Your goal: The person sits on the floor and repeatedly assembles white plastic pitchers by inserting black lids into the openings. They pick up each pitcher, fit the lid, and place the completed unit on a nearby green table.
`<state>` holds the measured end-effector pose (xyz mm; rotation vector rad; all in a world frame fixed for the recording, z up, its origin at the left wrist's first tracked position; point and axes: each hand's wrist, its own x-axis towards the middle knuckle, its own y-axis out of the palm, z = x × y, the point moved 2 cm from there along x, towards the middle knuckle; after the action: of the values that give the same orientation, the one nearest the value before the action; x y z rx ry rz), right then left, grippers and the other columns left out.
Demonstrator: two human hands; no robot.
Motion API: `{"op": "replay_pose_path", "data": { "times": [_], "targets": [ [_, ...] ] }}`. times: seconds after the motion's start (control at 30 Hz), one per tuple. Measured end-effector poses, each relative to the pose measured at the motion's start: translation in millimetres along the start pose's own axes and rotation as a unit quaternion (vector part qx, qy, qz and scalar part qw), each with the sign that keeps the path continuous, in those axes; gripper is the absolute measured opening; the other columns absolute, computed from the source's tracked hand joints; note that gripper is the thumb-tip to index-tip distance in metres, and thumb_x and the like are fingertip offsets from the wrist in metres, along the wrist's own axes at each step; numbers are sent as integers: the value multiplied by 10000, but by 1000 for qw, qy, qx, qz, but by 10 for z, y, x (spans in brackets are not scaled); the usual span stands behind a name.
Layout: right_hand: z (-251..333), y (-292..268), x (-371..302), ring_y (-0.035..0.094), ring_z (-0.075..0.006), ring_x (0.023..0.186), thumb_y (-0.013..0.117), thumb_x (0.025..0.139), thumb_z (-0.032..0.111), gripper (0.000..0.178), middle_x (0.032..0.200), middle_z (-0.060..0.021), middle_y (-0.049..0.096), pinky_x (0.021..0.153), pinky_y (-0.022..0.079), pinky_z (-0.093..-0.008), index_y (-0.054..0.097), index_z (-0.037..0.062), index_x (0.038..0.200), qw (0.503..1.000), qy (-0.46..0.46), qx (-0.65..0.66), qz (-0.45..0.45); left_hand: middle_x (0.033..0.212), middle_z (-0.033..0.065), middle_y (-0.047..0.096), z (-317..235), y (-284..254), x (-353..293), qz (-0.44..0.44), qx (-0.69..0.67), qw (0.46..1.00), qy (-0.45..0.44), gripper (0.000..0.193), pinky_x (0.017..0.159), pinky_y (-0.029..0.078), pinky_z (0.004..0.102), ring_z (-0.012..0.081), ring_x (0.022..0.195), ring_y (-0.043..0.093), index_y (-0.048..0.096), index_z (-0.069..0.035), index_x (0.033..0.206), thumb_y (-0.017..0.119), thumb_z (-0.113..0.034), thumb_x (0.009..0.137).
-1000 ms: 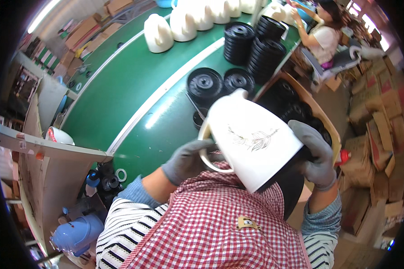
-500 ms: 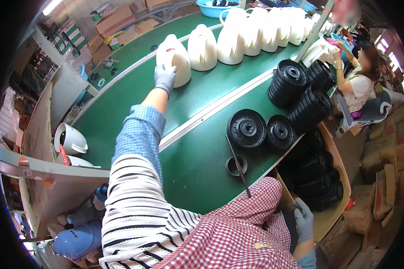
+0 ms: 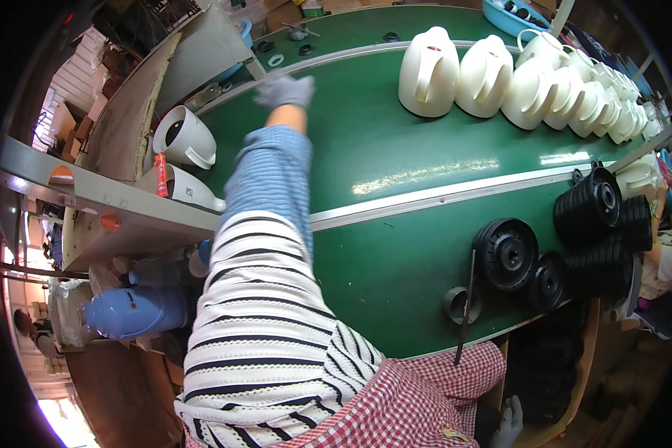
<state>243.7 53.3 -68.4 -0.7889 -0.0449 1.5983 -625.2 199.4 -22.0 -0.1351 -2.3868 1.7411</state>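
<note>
Upper left, our left hand (image 3: 285, 91) blurs, fingers unreadable; likewise on our right hand (image 3: 509, 424). Sleeve (image 3: 272, 168) drifting left might knock the jug (image 3: 193, 188).

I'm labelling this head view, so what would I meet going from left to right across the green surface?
Upper white jug at the left end, gloved left hand, first white jug of the row, large black disc, tall black disc stack.

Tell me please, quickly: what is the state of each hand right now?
Left hand: blurred, no held thing visible; open or closed cannot be told.
Right hand: at the lower edge, partly seen; cannot be told.
</note>
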Motion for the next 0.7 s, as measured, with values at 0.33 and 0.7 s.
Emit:
{"op": "replay_pose_path", "data": {
  "times": [0.33,0.7],
  "targets": [
    [26,-61,-164,585,-260,1200,592,1002,176,413,1336,-192,624,1035,453,-352,590,-64,1337,993,11,-112,-30,1575,177,375,1842,-632,806,-119,221,937,-242,752,1211,142,550,389,1448,337,370,-82,1514,610,-386,869],
    [314,-130,-68,581,-251,1209,582,1010,164,435,1354,-181,618,1046,443,-337,558,-53,1386,992,-53,-108,42,1259,80,662,1516,-356,540,-107,226,968,0,328,970,515,422,298,1180,642,660,-192,1220,617,-256,901]
  ]
}}
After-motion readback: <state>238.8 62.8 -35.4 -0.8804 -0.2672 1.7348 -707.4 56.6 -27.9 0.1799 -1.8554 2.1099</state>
